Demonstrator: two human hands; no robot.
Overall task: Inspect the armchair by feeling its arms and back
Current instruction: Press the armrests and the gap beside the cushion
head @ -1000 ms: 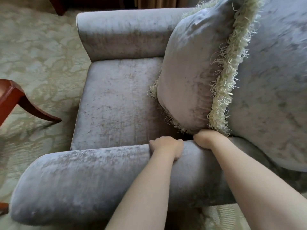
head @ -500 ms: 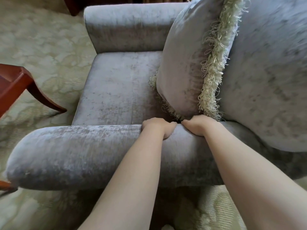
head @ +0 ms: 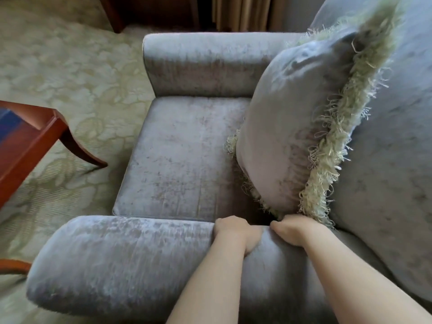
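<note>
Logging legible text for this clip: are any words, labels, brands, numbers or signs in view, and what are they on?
None readable.
No tag, label or brand shows on the armchair, the fringed cushion, the wooden table or the carpet.
The blue patch on the table top is only blurred colour, with no letters to make out.

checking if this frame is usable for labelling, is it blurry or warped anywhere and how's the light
Head view: soft, even light, with a patchy sheen on the near armrest and the cushion. Head view: slight blur on the carpet and the wooden table at left. Head view: wide-angle bowing toward the edges.
</note>
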